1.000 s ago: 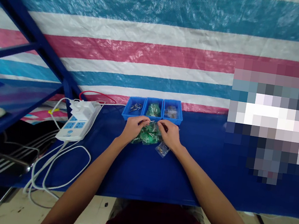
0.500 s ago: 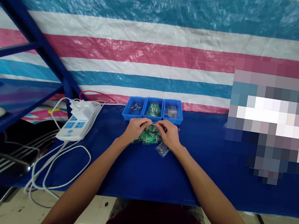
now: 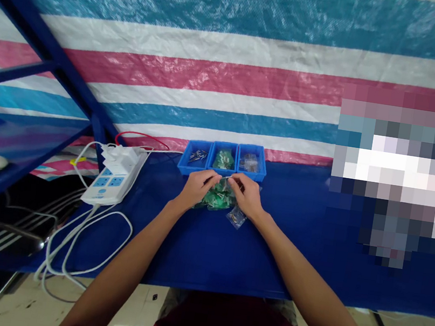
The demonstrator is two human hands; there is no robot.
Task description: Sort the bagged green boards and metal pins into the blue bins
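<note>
My left hand point(image 3: 200, 185) and my right hand point(image 3: 246, 192) face each other just in front of the blue bins, fingertips pinched close together. Between them they grip the top edge of a small clear plastic bag point(image 3: 225, 179). Under and behind the fingers lies a pile of green-looking plastic bags point(image 3: 218, 200) on the table. By my right wrist rests another small clear bag point(image 3: 236, 217) with small brass-coloured pieces inside. What the held bag contains is too small to make out.
Three blue bins stand in a row: the left bin point(image 3: 193, 166) has metal pins, the middle bin point(image 3: 224, 158) green packets, the right bin point(image 3: 252, 162) clear packets. A white power strip point(image 3: 109, 190) with looped cables lies left on the blue table point(image 3: 219, 261). The right side is pixelated.
The fingertips of both hands have shifted slightly along the bag's top edge, the right thumb and finger drawing closer in. The bins and the pile stay put.
</note>
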